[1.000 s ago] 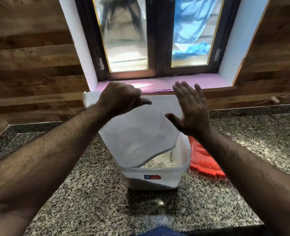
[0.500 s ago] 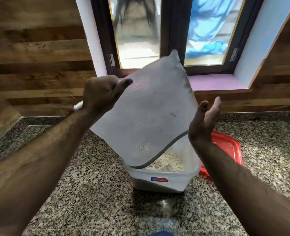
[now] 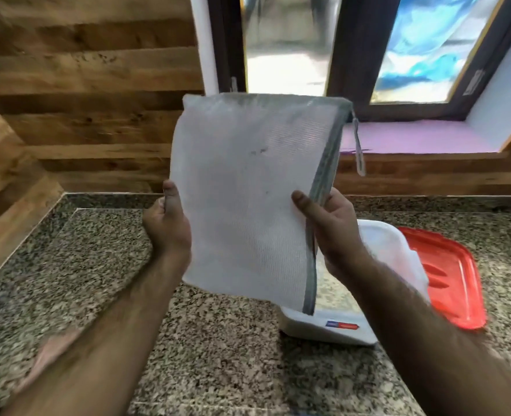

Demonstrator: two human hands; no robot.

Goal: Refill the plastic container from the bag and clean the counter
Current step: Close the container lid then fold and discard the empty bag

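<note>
I hold a white mesh bag (image 3: 248,187) with a grey zipper edge upright above the counter. My left hand (image 3: 167,223) grips its left edge. My right hand (image 3: 329,226) grips the zipper side on the right. The bag looks flat and limp, and its zip pull hangs down at the upper right. The clear plastic container (image 3: 380,250) stands on the granite counter (image 3: 98,265) behind my right forearm and the bag, mostly hidden; its contents are out of sight.
A red lid (image 3: 449,274) lies on the counter just right of the container. Wooden wall panels run behind and to the left. A window with a purple sill (image 3: 413,139) is at the back right.
The bag has come off the container and turned upright, away to the left. My right hand, open before, now grips its zipper edge; my left hand has shifted to the left edge.
</note>
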